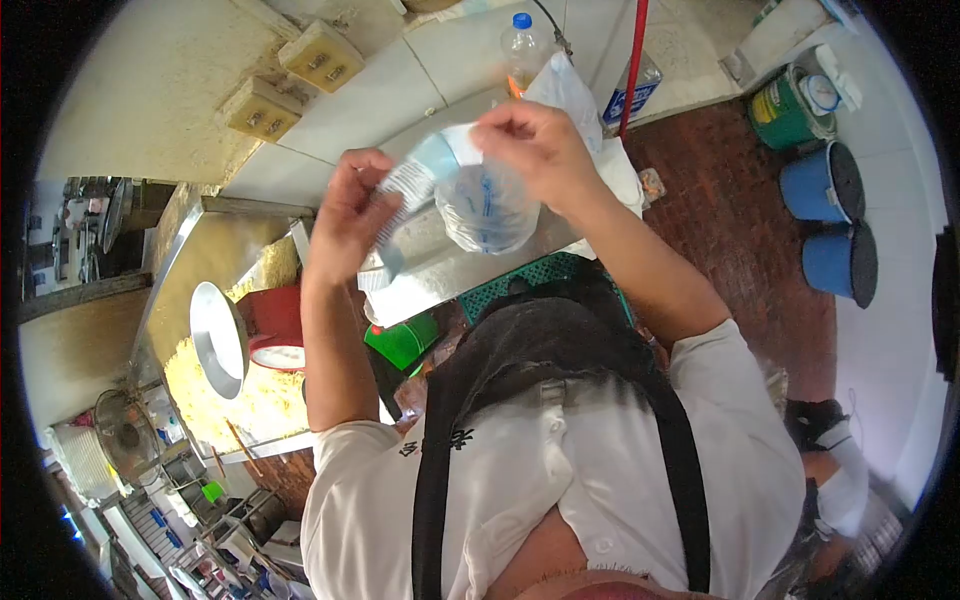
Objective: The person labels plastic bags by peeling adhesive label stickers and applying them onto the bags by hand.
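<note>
A white and light-blue printed strip, perhaps of labels, stretches between my two hands. My left hand is closed on its lower left part, where a loose end hangs below the fingers. At the upper right end, my right hand pinches the strip between thumb and fingers; motion blurs it a little. Just below the strip, a round clear plastic bag with blue print sits on the steel table. What the bag contains cannot be made out.
Behind the bag stand a blue-capped bottle and a white plastic bag. To the left, a tray of yellow shreds holds a metal bowl and a red container. Blue buckets line the right wall. Another person is at lower right.
</note>
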`<state>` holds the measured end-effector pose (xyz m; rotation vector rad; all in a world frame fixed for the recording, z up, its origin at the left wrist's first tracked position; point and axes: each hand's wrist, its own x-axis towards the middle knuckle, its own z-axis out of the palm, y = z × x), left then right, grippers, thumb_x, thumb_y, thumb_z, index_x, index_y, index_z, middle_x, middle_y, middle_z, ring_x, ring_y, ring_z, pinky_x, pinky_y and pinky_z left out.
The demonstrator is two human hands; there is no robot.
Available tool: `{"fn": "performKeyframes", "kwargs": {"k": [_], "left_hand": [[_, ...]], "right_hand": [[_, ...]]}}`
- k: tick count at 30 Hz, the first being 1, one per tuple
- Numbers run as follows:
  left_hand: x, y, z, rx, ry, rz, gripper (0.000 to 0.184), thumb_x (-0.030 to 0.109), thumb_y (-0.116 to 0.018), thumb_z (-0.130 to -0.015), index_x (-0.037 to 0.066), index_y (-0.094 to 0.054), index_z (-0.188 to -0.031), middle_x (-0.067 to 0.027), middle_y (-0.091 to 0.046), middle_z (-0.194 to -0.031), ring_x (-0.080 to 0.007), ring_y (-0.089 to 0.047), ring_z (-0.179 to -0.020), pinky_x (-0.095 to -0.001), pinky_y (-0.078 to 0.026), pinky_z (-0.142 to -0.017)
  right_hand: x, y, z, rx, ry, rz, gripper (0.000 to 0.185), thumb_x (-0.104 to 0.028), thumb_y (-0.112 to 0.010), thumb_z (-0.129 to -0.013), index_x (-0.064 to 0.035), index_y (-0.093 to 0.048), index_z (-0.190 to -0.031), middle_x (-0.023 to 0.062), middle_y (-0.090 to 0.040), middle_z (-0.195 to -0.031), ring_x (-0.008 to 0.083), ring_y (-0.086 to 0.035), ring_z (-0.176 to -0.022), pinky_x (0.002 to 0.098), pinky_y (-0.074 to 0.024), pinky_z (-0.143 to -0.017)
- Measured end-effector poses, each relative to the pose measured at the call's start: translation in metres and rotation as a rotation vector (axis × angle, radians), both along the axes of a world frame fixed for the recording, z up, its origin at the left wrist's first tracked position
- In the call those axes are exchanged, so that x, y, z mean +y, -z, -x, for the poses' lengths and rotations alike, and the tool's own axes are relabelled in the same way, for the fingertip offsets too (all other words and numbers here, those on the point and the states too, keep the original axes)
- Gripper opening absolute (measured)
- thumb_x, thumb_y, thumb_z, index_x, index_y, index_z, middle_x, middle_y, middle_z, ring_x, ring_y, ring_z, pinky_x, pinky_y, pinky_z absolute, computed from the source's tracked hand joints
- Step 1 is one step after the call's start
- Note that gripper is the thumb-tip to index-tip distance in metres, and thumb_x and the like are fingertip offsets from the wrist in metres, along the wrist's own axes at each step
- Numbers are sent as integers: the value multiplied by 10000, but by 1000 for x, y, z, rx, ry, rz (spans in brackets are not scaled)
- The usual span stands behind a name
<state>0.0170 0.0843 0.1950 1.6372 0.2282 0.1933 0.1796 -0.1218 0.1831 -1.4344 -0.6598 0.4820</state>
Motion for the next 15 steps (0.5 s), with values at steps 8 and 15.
{"fn": "performKeyframes", "kwargs": {"k": [8,15], "left_hand": [[-1,17,-18,105,-346,-971,222,112,-602,-934,10,-689,-1111,-195,-645,-1108,-369,-654,-943,-387,-518,-824],[-65,-3,-35,110,-135,-892,348,223,-736,-888,0,-692,-1153,-176,-672,-1077,-280,-673,-865,-350,-519,-745]], "right_hand": [[-54,66,4,-554,430,-10,137,-64,-753,-818,-74,-649,-905,62,-608,-794,221,-587,-735,323,-471,-711],[-40,109,22,-1136,154,106,243,-248,-740,-804,-112,-690,-999,23,-617,-921,235,-554,-918,393,-434,-801]]}}
